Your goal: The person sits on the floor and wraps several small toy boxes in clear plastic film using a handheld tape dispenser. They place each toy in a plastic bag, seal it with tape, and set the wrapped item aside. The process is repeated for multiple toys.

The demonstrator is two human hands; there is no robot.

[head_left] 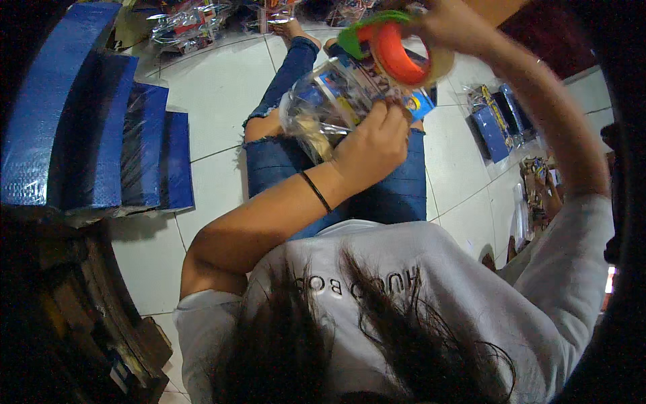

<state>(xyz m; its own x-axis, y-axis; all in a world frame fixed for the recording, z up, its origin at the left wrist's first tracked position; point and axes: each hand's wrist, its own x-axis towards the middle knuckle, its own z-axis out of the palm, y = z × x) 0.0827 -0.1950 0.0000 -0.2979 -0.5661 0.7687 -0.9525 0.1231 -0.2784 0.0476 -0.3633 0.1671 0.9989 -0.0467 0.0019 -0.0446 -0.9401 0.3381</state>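
Note:
A flat package in clear plastic (330, 101) with a colourful printed front lies across my lap, its loose wrap bunched at the left. My left hand (377, 143) is closed on its near edge, fingertips pinched near the blue corner. Above the package's far right side, my right hand (447, 28) grips a tape dispenser (398, 55). The dispenser has a green frame and an orange hub, with a wide roll of tape around it. Motion blurs the right fingers, and the dispenser covers part of the package.
Stacked blue plastic-wrapped bundles (74, 128) stand on the left of the tiled floor (215, 81). Brown flat stacks (114, 316) sit at the lower left. Clear-wrapped packages (188, 27) lie at the far side, and blue packs (494, 124) lie at the right.

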